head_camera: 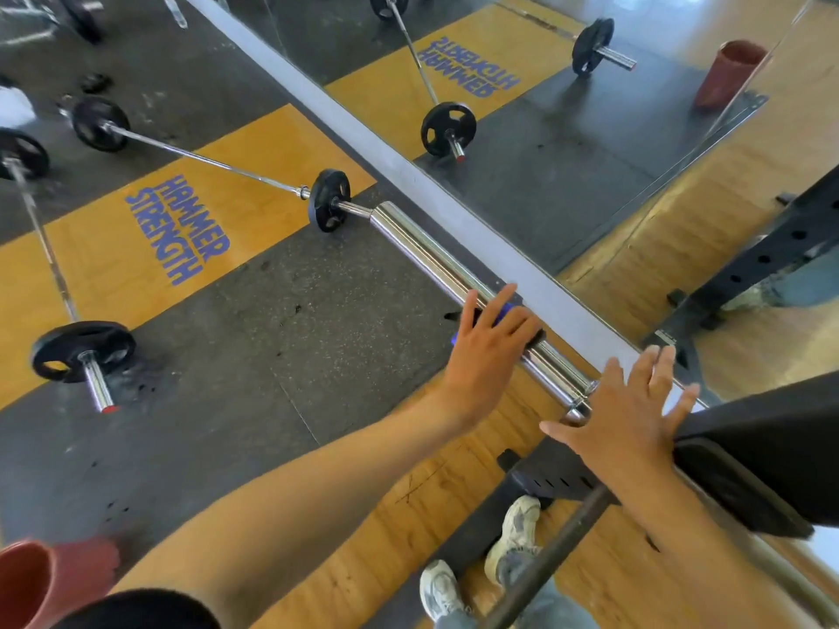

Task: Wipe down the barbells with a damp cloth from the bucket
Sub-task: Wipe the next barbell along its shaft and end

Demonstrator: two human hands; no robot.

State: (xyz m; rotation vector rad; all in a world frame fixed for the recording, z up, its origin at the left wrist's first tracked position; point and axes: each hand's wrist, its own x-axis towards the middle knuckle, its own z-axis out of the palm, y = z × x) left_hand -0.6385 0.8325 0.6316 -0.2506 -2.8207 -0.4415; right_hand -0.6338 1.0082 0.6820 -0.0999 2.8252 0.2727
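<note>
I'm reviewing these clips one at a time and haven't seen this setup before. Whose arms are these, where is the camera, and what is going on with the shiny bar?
There is no robot here. A person wears a wide-angle camera on the head, so the single view looks forward and down over their own arms and shoes in a gym.

The left hand presses a blue cloth onto the chrome sleeve of a raised barbell, fingers laid over it. The right hand is spread open near the sleeve's inner end, beside a black pad; I cannot tell if it touches anything.

Two more barbells lie on the floor, one near and one farther. The red bucket is at the bottom left. A wall mirror repeats the scene.
</note>
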